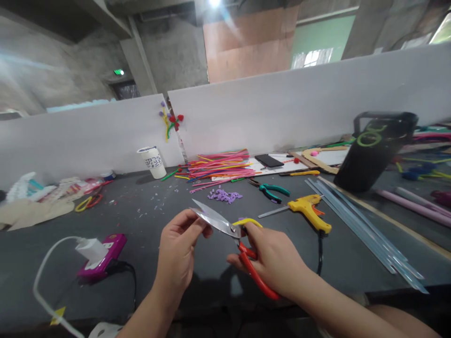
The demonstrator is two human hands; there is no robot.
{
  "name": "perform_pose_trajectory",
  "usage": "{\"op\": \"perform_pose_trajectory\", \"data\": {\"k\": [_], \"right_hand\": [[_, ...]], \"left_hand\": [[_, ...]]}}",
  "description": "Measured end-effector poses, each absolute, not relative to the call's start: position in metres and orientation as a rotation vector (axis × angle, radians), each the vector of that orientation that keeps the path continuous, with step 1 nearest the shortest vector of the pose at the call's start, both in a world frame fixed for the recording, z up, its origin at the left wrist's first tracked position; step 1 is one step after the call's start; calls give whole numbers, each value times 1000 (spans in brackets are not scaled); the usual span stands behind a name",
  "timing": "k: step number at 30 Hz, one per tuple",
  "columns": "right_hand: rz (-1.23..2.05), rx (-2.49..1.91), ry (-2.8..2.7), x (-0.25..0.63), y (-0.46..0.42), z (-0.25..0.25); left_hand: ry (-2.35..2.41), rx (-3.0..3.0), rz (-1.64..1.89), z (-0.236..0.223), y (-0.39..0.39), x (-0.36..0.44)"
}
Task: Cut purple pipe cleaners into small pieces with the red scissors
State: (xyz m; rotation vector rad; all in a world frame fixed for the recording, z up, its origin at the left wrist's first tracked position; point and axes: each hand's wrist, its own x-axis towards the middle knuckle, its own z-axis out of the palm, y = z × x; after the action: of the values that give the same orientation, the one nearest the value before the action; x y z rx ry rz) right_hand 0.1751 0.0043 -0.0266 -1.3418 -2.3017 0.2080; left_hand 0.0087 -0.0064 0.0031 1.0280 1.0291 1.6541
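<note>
My right hand (pixel 276 256) grips a pair of scissors (pixel 215 221) by the red handle. Their silver blades point up and to the left, and they look nearly closed. A yellow curved piece (pixel 251 221) shows above my right fingers; I cannot tell if it belongs to the scissors. My left hand (pixel 178 249) is closed in a pinch right by the blades' tip, and whatever its fingers hold is hidden. Just beyond the blades lies a small heap of short purple pieces (pixel 225 195) on the dark table (pixel 155 213).
Behind the heap lie many pink and yellow fuzzy stems (pixel 220 165). Pliers (pixel 271 190), a yellow glue gun (pixel 310 211), clear glue sticks (pixel 362 227) and a black bottle (pixel 375 152) stand or lie rightward. Leftward are a paper cup (pixel 152 163), other scissors (pixel 88 203) and a magenta power strip (pixel 105 258).
</note>
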Motion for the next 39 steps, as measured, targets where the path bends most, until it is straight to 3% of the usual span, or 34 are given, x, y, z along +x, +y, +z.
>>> {"op": "perform_pose_trajectory", "data": {"k": [39], "right_hand": [[33, -1305, -2326, 176, 6, -30]], "left_hand": [[1029, 1006, 1667, 6, -7, 4]]}}
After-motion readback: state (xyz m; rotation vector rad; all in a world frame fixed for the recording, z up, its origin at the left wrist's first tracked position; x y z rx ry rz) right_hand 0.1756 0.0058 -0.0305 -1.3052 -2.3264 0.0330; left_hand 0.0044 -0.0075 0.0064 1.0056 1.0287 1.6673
